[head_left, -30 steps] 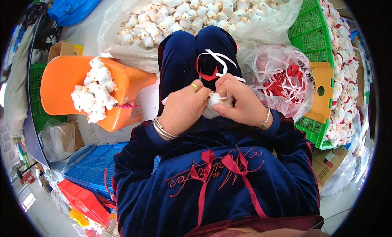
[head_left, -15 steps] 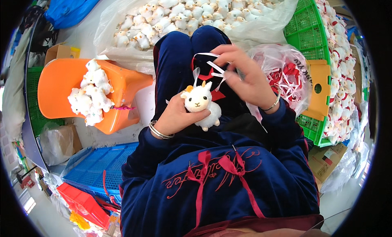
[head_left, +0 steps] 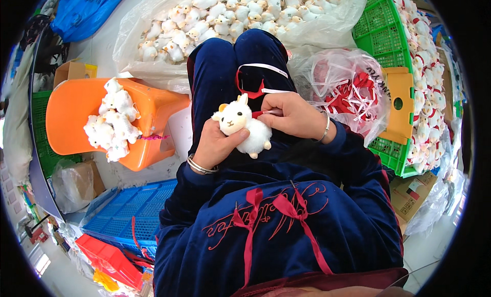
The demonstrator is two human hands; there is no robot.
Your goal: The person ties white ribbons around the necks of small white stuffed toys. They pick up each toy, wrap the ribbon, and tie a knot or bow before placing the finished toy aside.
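Observation:
My left hand (head_left: 210, 147) is wrapped round a small white plush goat (head_left: 251, 136), its thumb across the chest. The goat has a cream face, yellow horns and dark eyes, and faces up toward me. My right hand (head_left: 292, 115) pinches a red-and-white ribbon strip (head_left: 258, 114) against the goat's neck, on its right side. The fingertips hide part of that strip. On my lap, just beyond the goat, lies another loose red-and-white ribbon (head_left: 251, 95).
Several finished-looking white plush goats (head_left: 113, 120) sit on an orange chair (head_left: 66, 113) at left. A plastic sheet (head_left: 134, 38) full of similar goats spreads beyond my knees. At right are a clear bag of ribbons (head_left: 353, 90) and a green crate (head_left: 382, 28). A blue crate (head_left: 130, 207) stands lower left.
My right hand has come down from above the lap to the goat's neck with a ribbon. Some ribbon now lies loose on my lap. The goat has moved slightly left and tilted.

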